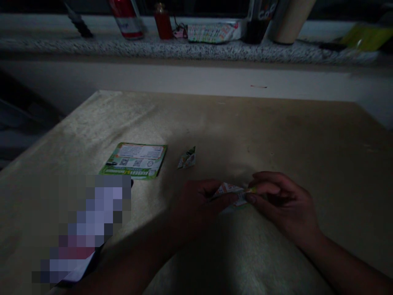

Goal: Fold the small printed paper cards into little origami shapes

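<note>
My left hand (199, 203) pinches a small folded piece of printed paper (229, 189) between thumb and fingers, low over the table. At the paper's right end, the thumb and index finger of my right hand (285, 205) press on it too. White, red and green print shows on the paper; part of it is hidden by the fingers. Just beyond my left hand lies a small folded triangular paper piece (188, 159) with green and white print. To its left, a green and white printed card (135, 159) lies flat, bearing text and square codes.
A blurred-out, phone-like object (92, 221) lies beside my left forearm on the table (291, 135). Along the speckled sill (166, 48) behind stand a red can (127, 20), a red bottle (163, 22), a crumpled wrapper (211, 32), a dark bottle (256, 24) and a beige cylinder (290, 20).
</note>
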A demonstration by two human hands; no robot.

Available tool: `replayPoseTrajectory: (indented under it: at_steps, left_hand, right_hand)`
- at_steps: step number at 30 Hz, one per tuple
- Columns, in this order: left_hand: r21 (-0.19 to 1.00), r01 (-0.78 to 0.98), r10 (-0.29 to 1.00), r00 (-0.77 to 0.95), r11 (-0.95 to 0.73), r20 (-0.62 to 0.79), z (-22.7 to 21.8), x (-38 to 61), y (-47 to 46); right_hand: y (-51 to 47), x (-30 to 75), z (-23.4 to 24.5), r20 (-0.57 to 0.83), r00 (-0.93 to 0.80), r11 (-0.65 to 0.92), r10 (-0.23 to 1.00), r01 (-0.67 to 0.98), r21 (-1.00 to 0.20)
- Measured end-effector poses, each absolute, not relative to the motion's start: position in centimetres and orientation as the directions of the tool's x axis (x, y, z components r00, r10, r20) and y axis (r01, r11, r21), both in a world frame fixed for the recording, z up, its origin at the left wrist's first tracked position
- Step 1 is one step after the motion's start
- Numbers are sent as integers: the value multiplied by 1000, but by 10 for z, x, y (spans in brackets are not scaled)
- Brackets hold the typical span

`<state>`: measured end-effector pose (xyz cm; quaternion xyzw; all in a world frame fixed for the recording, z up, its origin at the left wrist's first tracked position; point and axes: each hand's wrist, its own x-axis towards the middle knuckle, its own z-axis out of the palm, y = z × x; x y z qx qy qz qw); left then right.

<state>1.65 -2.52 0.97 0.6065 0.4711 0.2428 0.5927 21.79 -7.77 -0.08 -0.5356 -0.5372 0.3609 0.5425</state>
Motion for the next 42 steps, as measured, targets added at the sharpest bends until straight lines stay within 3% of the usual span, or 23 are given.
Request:
replayPoseTrajectory:
  at_steps: [3, 6, 17, 27, 42]
  left_hand:
    - [955, 259, 877, 414, 144, -244, 9, 16, -25]
    - [962, 244, 887, 407, 126, -219, 9, 16, -25]
    - [940, 335, 901, 424, -67, -87, 18, 14, -25]
    - [990, 135, 904, 420, 28, -83, 19, 17, -27]
    - [975, 213, 902, 430, -63, -36, 20, 15, -27]
  right_hand:
    - [-76, 221, 0, 428, 57, 392, 902, 307, -867]
    - [-73, 224, 3, 521, -63, 501, 852, 389, -773]
    - [-74, 223, 7, 553, -85, 529, 829, 444, -724]
    - [-75, 223, 5, 495, -51, 465, 868, 434, -772]
    - [-74, 220, 5, 439, -63, 434, 896, 332, -838]
